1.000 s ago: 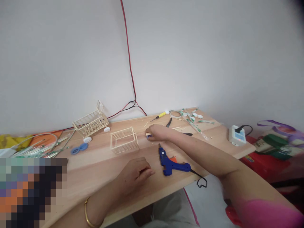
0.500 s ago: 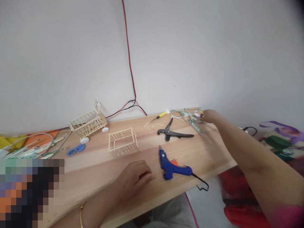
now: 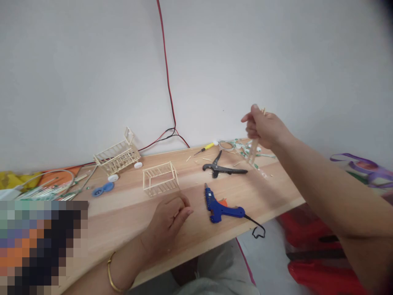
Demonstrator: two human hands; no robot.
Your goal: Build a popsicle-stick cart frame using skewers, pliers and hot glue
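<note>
Gripping pale stick piece [image 3: 252, 152], right hand [image 3: 260, 126] raised; left hand [image 3: 171, 217] loosely curled near glue gun [image 3: 216, 208].

Wood table [image 3: 123, 217], w/ glue gun [image 3: 219, 208] lying flat. Rel. to gun: black cutter [image 3: 229, 169] just behind; yellow screwdriver [image 3: 209, 146] & wire coil [image 3: 226, 145] farther back; stick frame [image 3: 161, 179] to L; wheeled cart [image 3: 119, 161] & blue lids [image 3: 98, 191] farther L.
</note>
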